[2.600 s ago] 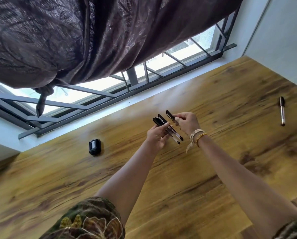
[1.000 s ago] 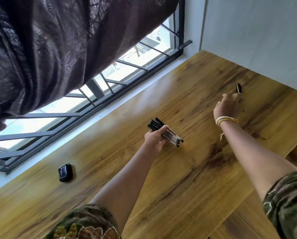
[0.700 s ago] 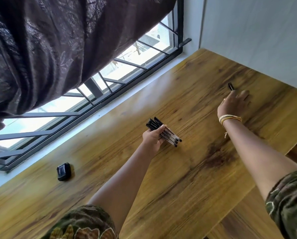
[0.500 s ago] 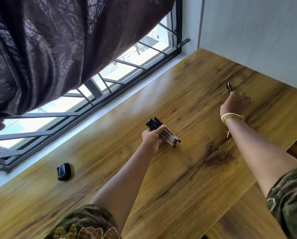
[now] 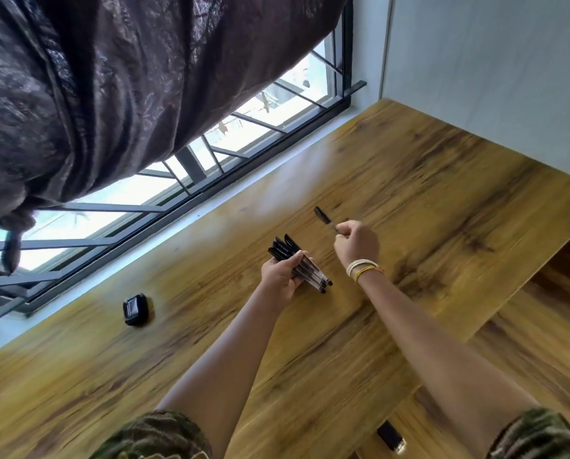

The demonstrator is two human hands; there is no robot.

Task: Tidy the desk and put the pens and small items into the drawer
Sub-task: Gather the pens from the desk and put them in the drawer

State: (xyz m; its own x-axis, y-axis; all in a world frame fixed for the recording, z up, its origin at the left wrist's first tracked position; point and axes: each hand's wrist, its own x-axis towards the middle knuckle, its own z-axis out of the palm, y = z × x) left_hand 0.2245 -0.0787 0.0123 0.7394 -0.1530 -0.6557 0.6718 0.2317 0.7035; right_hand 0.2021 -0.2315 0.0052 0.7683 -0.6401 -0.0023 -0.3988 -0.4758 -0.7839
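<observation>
My left hand grips a bundle of several black-capped pens just above the wooden desk. To its right, my right hand pinches a single black-capped pen by its barrel, lifted off the desk with the cap pointing up and left. The two hands are close together, a short gap apart. No drawer shows in this view.
A small black case lies on the desk near the window ledge at left. A dark curtain hangs over the barred window. A white wall bounds the desk's far right. A dark object sits below the desk's front edge.
My right hand reached to the far right of the desk, picked up the lone pen there and carried it back toward my left hand. The left hand kept holding the bundle.
</observation>
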